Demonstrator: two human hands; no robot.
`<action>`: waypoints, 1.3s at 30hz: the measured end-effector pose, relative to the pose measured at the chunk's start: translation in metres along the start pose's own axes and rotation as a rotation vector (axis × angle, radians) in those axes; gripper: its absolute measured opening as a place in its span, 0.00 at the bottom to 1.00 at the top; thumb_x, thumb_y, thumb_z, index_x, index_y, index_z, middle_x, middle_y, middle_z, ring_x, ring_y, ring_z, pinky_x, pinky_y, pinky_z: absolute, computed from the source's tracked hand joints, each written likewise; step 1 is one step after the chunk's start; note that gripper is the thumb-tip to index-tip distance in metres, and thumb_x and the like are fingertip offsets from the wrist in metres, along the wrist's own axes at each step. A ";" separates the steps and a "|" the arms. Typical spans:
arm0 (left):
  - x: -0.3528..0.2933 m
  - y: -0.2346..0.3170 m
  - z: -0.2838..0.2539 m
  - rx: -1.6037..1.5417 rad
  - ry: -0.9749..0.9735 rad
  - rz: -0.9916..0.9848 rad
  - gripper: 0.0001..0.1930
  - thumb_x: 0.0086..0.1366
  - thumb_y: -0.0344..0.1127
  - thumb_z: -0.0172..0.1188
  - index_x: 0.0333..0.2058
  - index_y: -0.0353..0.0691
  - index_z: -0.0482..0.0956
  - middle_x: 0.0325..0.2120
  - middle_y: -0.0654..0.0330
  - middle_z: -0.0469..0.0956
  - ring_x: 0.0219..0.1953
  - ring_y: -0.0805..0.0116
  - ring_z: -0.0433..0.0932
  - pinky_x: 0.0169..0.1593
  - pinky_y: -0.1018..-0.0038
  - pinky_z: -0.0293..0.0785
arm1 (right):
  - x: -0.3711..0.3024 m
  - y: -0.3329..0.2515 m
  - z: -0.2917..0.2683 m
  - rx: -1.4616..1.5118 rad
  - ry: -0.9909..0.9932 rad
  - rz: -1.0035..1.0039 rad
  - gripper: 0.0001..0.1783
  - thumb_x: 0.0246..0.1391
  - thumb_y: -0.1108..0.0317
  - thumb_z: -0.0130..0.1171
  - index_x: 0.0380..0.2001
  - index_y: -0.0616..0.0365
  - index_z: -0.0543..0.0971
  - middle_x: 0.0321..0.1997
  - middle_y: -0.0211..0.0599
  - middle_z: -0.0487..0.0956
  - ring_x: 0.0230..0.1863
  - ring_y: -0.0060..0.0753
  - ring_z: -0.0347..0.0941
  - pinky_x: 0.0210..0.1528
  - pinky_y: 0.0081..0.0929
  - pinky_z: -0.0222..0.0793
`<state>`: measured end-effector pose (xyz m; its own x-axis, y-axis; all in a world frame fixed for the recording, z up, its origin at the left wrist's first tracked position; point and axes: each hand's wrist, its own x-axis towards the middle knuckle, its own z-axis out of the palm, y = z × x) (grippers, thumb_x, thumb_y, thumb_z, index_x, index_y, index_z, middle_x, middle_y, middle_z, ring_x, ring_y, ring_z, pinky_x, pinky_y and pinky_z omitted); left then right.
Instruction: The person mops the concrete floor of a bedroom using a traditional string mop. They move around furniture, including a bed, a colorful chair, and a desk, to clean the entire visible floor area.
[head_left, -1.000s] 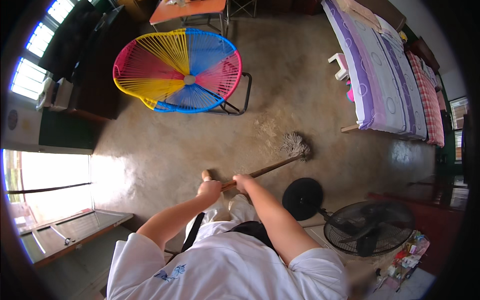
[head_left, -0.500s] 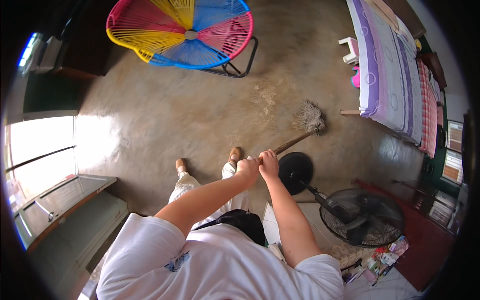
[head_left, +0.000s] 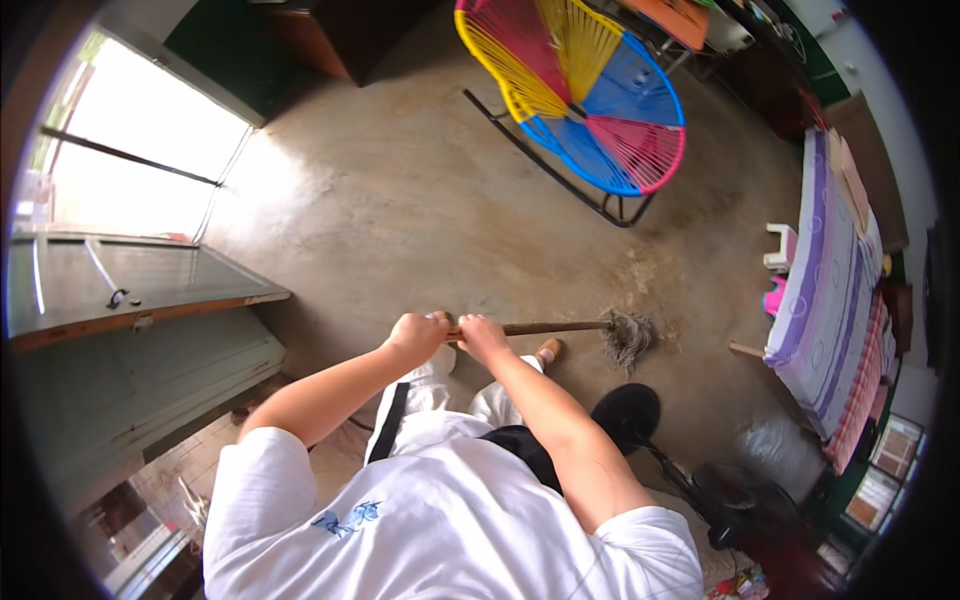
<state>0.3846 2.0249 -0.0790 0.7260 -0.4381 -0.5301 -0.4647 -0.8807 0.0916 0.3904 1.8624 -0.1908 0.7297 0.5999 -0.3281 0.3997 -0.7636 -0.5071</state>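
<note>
Both my hands are wrapped round the wooden handle of a mop (head_left: pixel 555 327), held in front of my waist. My left hand (head_left: pixel 418 338) grips it at the end. Close beside it, my right hand (head_left: pixel 482 338) has hold a little further along. From there the handle runs right, nearly level across the view, to a grey string mop head (head_left: pixel 626 340) lying on the concrete floor (head_left: pixel 400 220). Pale, patchy marks show on the floor around the mop head. My shoe (head_left: pixel 548 350) is just below the handle.
A colourful corded rocking chair (head_left: pixel 610 110) stands ahead. To the right are a bed (head_left: pixel 815 300), a white stool (head_left: pixel 780 247) and a black standing fan with a round base (head_left: pixel 627 412). An opened door leaf (head_left: pixel 150 290) and a bright doorway (head_left: pixel 130 160) are on the left.
My view has turned left, so chair and bed appear further right. My hands have shifted left with the mop, and its handle now lies nearly level instead of slanting up.
</note>
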 end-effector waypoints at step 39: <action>0.146 0.173 0.027 -0.178 -0.135 0.158 0.10 0.56 0.36 0.53 0.37 0.54 0.78 0.32 0.66 0.78 0.36 0.68 0.78 0.32 0.75 0.73 | -0.117 0.171 -0.013 0.161 -0.038 0.436 0.12 0.37 0.71 0.60 0.28 0.54 0.69 0.34 0.38 0.73 0.39 0.47 0.69 0.39 0.39 0.66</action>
<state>0.3960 1.8132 -0.1632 0.5716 -0.5554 -0.6040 -0.4620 -0.8262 0.3226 0.3809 1.6581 -0.2285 0.7883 0.2421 -0.5656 -0.0329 -0.9014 -0.4318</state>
